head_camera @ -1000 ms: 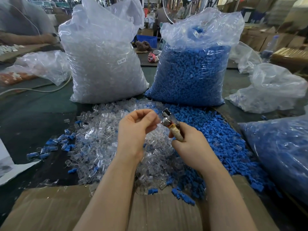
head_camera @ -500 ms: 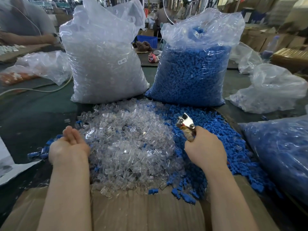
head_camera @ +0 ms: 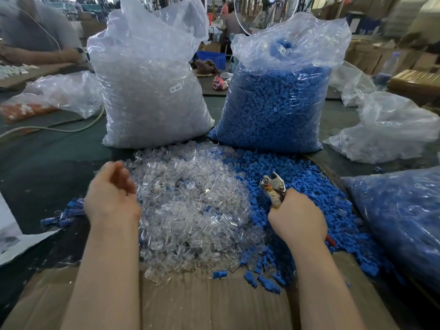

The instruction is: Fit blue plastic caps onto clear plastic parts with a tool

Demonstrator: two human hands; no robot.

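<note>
Two hands over the loose pile of clear plastic parts (head_camera: 190,210), which lies on the dark counter (head_camera: 47,167) and spills onto a sheet of cardboard (head_camera: 202,303) at the pile's near edge. Left hand (head_camera: 112,198) at the pile's left margin, palm turned up and inward, fingers loosely curled and motion-blurred; grasping nothing that can be seen. Right hand (head_camera: 297,217) at the pile's right margin, over the loose blue plastic caps (head_camera: 309,186), clenched around the handle of a metal crimping tool (head_camera: 273,189); tool head points up and away from the person, tilted left toward the clear pile. Blue caps adjoin the clear pile on its right and mix with it along the boundary. A small cluster of blue pieces (head_camera: 64,214) lies on the counter just left of the pile, beside the left hand. Behind the pile: upright bag of clear parts (head_camera: 152,96), labelled "SJ 017", and beside it an upright bag of blue caps (head_camera: 278,103). Right of the pile, a third bag of blue pieces (head_camera: 400,217), lying flat, partly out of frame.
</note>
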